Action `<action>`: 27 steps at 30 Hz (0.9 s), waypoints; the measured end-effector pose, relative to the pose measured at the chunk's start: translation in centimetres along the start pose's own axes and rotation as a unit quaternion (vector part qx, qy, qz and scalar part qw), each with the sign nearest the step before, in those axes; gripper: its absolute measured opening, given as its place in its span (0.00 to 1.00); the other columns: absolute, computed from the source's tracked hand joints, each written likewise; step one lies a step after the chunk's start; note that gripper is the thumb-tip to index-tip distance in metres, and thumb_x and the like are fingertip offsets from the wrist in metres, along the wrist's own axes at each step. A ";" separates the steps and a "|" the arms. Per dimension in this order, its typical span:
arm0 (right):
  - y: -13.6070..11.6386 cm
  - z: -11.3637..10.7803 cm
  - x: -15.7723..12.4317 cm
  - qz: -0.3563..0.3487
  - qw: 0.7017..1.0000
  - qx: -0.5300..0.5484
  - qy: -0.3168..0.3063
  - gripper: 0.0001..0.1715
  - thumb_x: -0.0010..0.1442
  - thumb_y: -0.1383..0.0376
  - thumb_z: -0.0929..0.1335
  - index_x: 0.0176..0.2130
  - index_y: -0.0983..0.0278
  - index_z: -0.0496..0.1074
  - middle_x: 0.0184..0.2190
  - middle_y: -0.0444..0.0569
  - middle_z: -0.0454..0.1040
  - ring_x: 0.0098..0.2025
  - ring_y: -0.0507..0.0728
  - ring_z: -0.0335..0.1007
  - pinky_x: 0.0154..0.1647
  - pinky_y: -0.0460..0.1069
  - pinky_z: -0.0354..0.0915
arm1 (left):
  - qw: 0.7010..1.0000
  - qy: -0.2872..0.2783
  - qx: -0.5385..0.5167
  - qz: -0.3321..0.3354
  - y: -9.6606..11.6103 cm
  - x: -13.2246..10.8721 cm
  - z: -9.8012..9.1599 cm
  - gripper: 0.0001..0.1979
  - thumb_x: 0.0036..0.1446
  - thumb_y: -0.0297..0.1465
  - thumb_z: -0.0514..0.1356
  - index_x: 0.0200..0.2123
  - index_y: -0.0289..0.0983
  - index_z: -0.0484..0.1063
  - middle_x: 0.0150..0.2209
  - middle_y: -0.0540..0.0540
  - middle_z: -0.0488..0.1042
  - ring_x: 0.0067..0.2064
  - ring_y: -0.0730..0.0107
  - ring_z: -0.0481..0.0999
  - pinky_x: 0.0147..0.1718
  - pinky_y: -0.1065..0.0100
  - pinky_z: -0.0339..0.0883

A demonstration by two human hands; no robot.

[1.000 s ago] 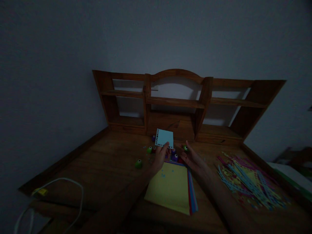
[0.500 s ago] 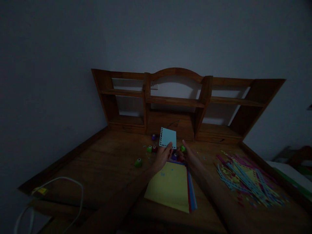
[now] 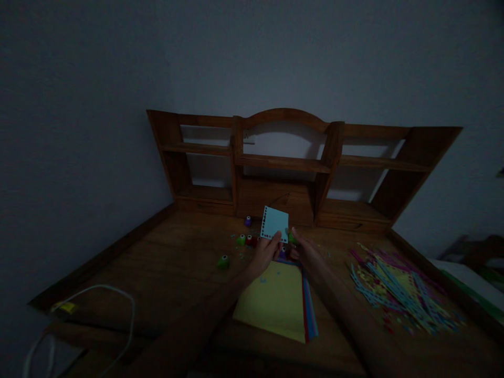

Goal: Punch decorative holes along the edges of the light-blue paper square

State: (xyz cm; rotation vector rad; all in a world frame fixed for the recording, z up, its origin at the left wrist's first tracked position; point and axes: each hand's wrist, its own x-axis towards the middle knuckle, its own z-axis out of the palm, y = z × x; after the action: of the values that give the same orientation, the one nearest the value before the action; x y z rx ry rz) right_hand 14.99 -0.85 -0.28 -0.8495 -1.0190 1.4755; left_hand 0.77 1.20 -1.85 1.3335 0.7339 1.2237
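The left hand (image 3: 264, 255) pinches a pale blue paper square (image 3: 275, 222) by its lower edge, above small punches (image 3: 241, 240) on the counter (image 3: 173, 262). The right hand (image 3: 309, 254), fingers loose and empty, hovers just beside it.

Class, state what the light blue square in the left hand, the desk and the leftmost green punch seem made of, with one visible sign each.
Light blue square: thin matt paper or card, holes punched along two edges. Desk: varnished wood, grain visible. Green punch: probably plastic, bright uniform colour; too dim for certainty.
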 end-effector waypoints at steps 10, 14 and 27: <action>-0.5 0.4 -0.2 0.002 1.000 0.017 -0.016 0.20 0.55 0.49 0.70 0.28 0.64 0.69 0.21 0.42 0.62 0.20 0.47 0.47 0.21 0.47 0.45 | 1.000 0.005 0.012 -0.009 -0.2 0.1 -0.1 0.20 0.58 0.48 0.54 0.28 0.35 0.64 0.20 0.53 0.61 0.19 0.79 0.59 0.18 0.74 0.50; -0.6 0.5 -0.2 0.002 0.999 0.019 -0.025 0.20 0.55 0.50 0.70 0.28 0.64 0.70 0.22 0.43 0.63 0.20 0.47 0.48 0.21 0.47 0.45 | 1.000 -0.002 0.017 -0.004 -0.1 0.1 -0.2 0.21 0.58 0.48 0.54 0.26 0.35 0.63 0.20 0.53 0.60 0.19 0.79 0.59 0.18 0.74 0.50; -0.7 0.4 -0.1 -0.005 0.999 0.008 -0.044 0.19 0.54 0.51 0.71 0.28 0.64 0.70 0.21 0.42 0.62 0.21 0.49 0.51 0.23 0.48 0.48 | 0.999 0.021 -0.024 -0.024 -0.3 0.3 -0.1 0.20 0.55 0.48 0.57 0.29 0.35 0.64 0.21 0.53 0.60 0.20 0.78 0.59 0.18 0.75 0.51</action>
State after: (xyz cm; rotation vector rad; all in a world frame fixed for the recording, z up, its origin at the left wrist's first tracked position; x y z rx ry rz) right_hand 14.92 -1.02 0.56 -0.7718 -1.0736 1.5225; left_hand 0.79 1.53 -2.12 1.2477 0.7572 1.2274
